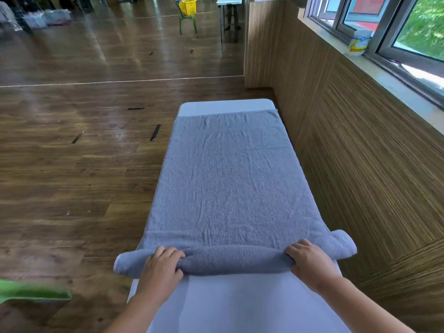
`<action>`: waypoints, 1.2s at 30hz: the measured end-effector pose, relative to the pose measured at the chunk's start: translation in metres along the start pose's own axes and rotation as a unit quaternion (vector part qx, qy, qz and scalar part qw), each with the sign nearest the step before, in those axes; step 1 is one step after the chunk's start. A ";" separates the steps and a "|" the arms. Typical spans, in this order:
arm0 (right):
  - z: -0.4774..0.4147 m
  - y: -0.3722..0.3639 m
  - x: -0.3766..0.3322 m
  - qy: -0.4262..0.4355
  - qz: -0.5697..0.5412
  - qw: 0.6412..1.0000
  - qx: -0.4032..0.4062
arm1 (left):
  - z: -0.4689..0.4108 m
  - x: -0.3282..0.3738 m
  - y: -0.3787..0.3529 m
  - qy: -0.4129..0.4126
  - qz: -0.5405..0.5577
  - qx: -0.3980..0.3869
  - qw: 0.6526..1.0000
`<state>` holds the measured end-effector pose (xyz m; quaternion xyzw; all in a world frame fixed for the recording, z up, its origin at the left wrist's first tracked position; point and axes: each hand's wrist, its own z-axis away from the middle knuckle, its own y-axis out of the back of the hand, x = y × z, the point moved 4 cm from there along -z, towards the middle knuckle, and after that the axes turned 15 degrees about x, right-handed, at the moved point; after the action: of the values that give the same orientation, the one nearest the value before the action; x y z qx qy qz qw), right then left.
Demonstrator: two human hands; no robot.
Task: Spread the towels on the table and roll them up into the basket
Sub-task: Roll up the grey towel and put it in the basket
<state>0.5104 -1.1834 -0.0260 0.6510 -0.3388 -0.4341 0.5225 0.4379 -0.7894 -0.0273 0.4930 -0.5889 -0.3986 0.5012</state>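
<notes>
Grey towel (230, 179) lies flat along the white table (235, 308). It covers the top from left edge to right edge and stops just short of the far edge, where a strip of bare top shows. Light creases run across the cloth.

The near end of the towel is wound into a roll (233, 259) lying crosswise on the table. Both ends of the roll stick out past the left and right edges. Bare table shows between the roll and me.

My left fingers (171, 253) curl over the top of the roll toward its left end, thumb on the near side, gripping the cloth. My right fingers (294, 253) curl over it toward the right end, gripping as well. A stretch of roll lies between them, bunched a little beside the left fingers. Both forearms reach in from the near edge.

The table's right edge runs close along a wood-panelled wall (360, 164). Above the wall is a window sill (384, 75) with a white-and-yellow tub (358, 43) on it.

Left of the table is a dark wooden floor (72, 176) with a few short black strips on it. There is something green (33, 292) at the lower left, blurred; I can't tell what it is.

Far across the room a yellow basket (188, 6) sits on a green chair (188, 22), well apart from the table.
</notes>
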 end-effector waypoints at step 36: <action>-0.001 0.010 0.006 -0.003 -0.048 0.999 0.017 | -0.007 0.000 0.005 -0.005 0.013 -0.003 1.000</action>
<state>0.5141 -1.1903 -0.0179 0.6739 -0.3160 -0.4545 0.4894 0.4437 -0.7880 -0.0213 0.4817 -0.5967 -0.3967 0.5046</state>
